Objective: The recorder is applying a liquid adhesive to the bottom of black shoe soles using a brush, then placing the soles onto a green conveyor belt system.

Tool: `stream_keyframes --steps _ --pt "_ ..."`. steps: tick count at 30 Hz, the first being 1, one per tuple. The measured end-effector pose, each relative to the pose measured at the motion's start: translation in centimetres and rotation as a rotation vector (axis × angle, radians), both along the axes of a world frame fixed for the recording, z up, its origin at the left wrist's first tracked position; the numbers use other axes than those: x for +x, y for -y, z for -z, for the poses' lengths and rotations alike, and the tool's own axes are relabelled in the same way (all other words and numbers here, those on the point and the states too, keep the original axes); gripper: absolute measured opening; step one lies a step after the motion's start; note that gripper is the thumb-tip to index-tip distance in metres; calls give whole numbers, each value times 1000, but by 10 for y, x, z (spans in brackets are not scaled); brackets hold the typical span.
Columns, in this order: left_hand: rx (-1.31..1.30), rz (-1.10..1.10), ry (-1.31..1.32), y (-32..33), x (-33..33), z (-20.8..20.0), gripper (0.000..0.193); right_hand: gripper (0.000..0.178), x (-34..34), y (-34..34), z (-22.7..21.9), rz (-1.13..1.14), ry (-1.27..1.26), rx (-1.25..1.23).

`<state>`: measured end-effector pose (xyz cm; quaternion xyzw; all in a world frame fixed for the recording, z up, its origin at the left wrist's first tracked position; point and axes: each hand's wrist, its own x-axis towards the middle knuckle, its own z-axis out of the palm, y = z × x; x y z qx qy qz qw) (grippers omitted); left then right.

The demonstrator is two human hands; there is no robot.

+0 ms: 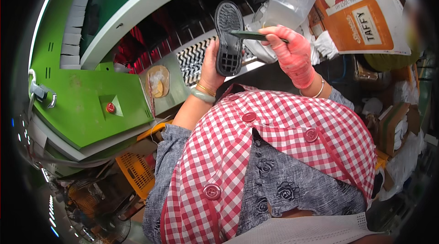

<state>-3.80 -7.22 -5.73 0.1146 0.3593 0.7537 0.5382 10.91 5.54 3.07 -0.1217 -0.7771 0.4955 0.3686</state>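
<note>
A black shoe sole (pixel 228 38) stands nearly upright in front of me, its hollow, ridged inner face toward me. My left hand (pixel 211 68), with a bangle and a bracelet at the wrist, is closed on its left edge and back. My right hand (pixel 292 54), wrapped in a pinkish-red covering, pinches a dark green flat-handled brush (pixel 252 35). The brush points left, and its tip meets the inside of the sole around mid-length. Its bristles are too small to make out.
Behind my hands runs a conveyor with a black-and-white zigzag surface (pixel 194 59). A shallow dish (pixel 157 81) sits left of it. The green machine housing (pixel 82 102) carries a red button (pixel 110 108). A clear plastic container (pixel 289 4) and a printed carton (pixel 361 20) stand at right.
</note>
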Motion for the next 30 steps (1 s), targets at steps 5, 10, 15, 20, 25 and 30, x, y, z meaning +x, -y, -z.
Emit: stream_keyframes --steps 5,10,15,20,25,30 --pt "57 48 11 -8 1 -3 40 19 12 -14 5 315 -222 241" --pt "252 -8 -137 -60 -62 -82 46 21 19 -19 12 550 -361 144" --pt "89 -331 55 -153 -169 -104 60 34 6 -13 0 519 -305 142" --pt "-71 -329 -204 -122 -176 -90 44 32 9 -16 14 585 -308 -48" --pt "-560 -1215 -1557 -40 -299 -121 32 38 18 -8 17 597 -239 -252" --pt "-1869 -917 -1825 17 -348 -145 60 26 24 -33 46 598 -183 -217"
